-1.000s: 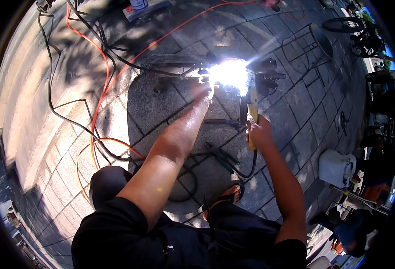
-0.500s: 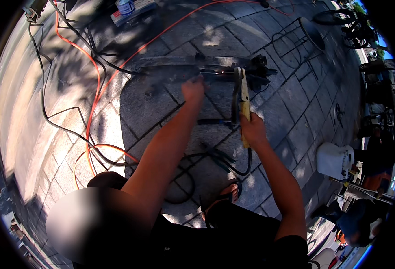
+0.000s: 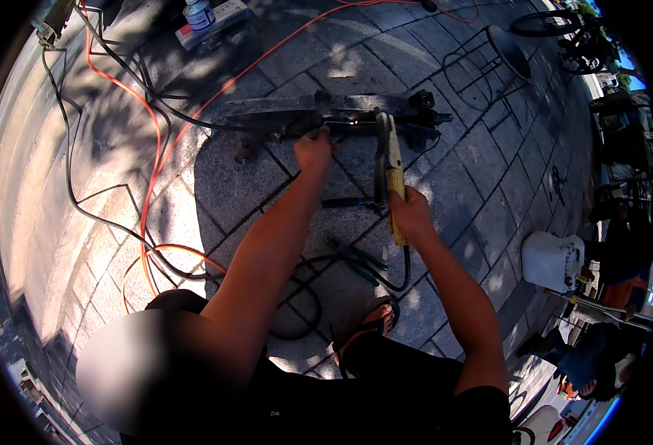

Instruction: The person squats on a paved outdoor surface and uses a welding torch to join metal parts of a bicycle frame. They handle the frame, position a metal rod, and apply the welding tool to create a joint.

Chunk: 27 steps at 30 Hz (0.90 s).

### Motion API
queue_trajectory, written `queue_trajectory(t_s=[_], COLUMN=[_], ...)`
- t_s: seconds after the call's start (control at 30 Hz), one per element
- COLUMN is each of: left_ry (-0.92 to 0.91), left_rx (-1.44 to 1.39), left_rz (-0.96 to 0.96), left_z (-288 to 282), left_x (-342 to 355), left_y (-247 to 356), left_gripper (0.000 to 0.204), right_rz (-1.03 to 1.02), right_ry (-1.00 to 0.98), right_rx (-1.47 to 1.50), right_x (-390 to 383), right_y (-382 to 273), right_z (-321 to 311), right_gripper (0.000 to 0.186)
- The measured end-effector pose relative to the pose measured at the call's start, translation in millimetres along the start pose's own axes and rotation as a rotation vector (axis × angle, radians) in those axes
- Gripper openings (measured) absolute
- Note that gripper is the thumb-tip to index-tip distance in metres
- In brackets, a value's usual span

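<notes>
A long dark metal frame lies across the paving in front of me, with a small orange glow on its right half. My left hand is closed around a dark welding electrode holder beside the frame, partly hidden by the fingers. A thin rod points right from it toward the glow. My right hand grips a yellow-handled tool upright; a dark bar runs along its left side and its far end reaches the frame. Near my foot lies a pair of dark green-handled pliers.
Orange hose and black cables snake over the ground on the left. A blue-labelled can stands on a box at the back. Far right are a wire-framed stool, a bicycle and a white jerrycan.
Smoke over the frame has thinned, so its left half shows more clearly. The whole view has shifted slightly; both hands keep their grips.
</notes>
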<state>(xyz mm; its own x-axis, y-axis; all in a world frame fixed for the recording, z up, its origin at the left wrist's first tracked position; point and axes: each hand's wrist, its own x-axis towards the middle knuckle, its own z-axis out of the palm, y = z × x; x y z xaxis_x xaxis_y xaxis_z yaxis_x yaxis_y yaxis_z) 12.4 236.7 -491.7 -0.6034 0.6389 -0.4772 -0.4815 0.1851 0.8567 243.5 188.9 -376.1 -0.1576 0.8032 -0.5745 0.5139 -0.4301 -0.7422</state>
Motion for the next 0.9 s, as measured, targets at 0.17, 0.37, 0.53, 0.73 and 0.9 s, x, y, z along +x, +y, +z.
queue_trajectory(t_s=[0.17,0.37,0.53,0.73,0.9], left_ry=[-0.007,0.002,0.041,-0.007,0.021], left_rx=[0.007,0.002,0.018,-0.117,0.07], left_rz=[0.003,-0.006,-0.013,0.002,0.014], left_z=[0.6,2.3,3.2,4.3,2.2], left_x=[-0.5,-0.7,3.7,7.6,13.5], left_y=[-0.7,-1.1,-0.6,-13.0,-19.3], left_gripper=[0.034,0.033,0.031,0.029,0.03], right_rz=[-0.005,0.025,-0.024,0.019,-0.021], right_ry=[-0.007,0.008,0.031,0.059,0.057], right_rx=[0.004,-0.01,0.008,0.011,0.019], right_x=[0.4,-0.7,0.3,-3.8,0.4], right_y=[1.6,-0.5,-0.1,-5.6,5.1], right_z=[-1.1,-1.0,7.9,6.7,5.5], right_gripper=[0.043,0.042,0.035,0.035,0.037])
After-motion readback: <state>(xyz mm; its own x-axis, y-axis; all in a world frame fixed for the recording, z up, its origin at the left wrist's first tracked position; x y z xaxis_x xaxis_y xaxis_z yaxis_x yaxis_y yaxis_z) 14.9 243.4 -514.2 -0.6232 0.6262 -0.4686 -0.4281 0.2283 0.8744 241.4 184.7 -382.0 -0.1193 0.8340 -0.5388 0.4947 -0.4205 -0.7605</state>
